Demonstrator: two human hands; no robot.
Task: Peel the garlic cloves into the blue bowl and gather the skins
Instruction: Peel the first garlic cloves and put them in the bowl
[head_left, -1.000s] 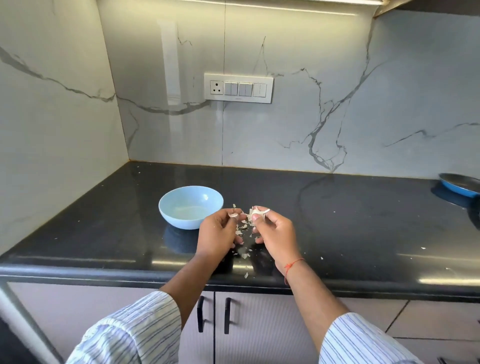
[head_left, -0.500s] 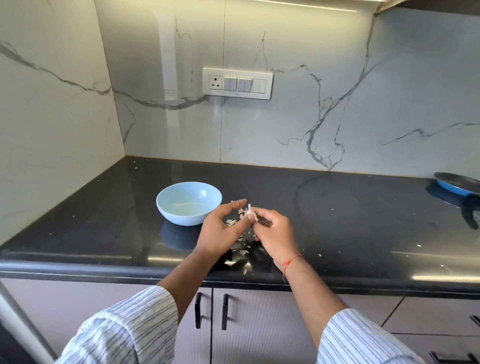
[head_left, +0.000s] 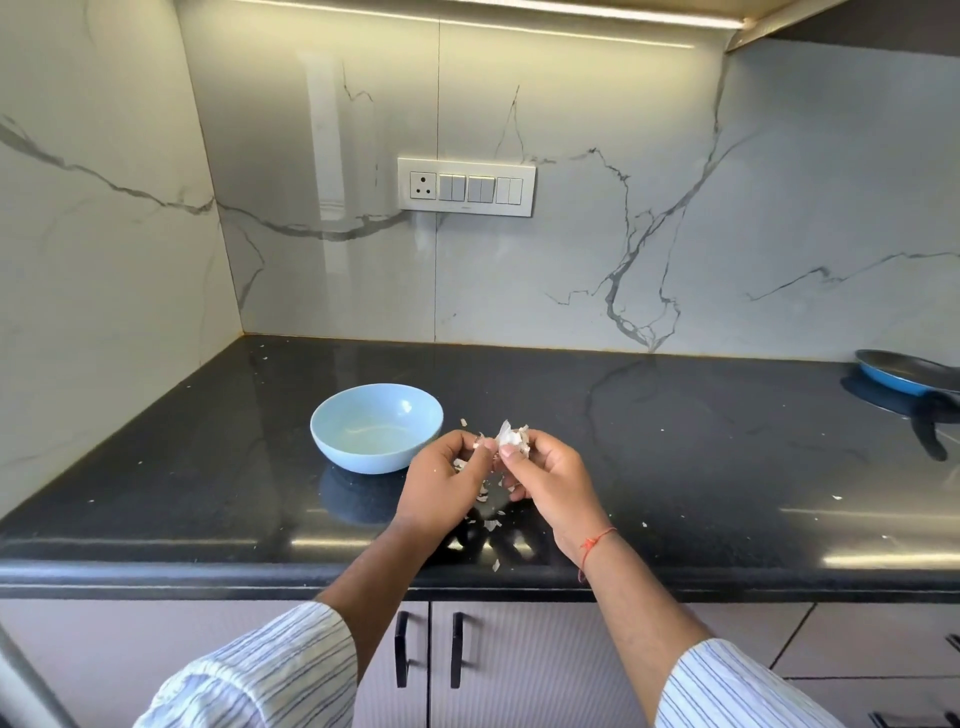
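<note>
1. Two hands work just above the near part of the black countertop (head_left: 701, 467), close together with fingertips almost touching. The left hand (head_left: 441, 480) has its fingers curled, thumb and forefinger pinching what looks like a flake of skin. The right hand (head_left: 550, 480) is clamped on the garlic (head_left: 511, 436), which sticks up white and papery between its fingertips.
2. One piece of garlic is in hand; whether it is a single clove or a small cluster I cannot tell.
3. My judgement of its handling: light, firm at the core, wrapped in thin, brittle skin that tears into flakes instead of coming off whole. Bare flesh would likely be slightly tacky, so loose skin may cling to fingers. The best hold is on the body of the clove with one hand, while the other catches a lifted edge of skin near the tip and pulls along its length.
4. Loose skins (head_left: 488, 522) lie scattered on the counter under and between the hands, roughly a dozen small flakes, with a few more specks well apart to the right. They would blow or slide at a touch, so sweeping with a flat hand should suit gathering better than picking.
5. One blue bowl (head_left: 332, 441) stands just beyond and left of the left hand. I make out no peeled clove in it.
6. One blue pan (head_left: 883, 382) sits at the far right, and one switch panel (head_left: 466, 187) is on the wall.
</note>
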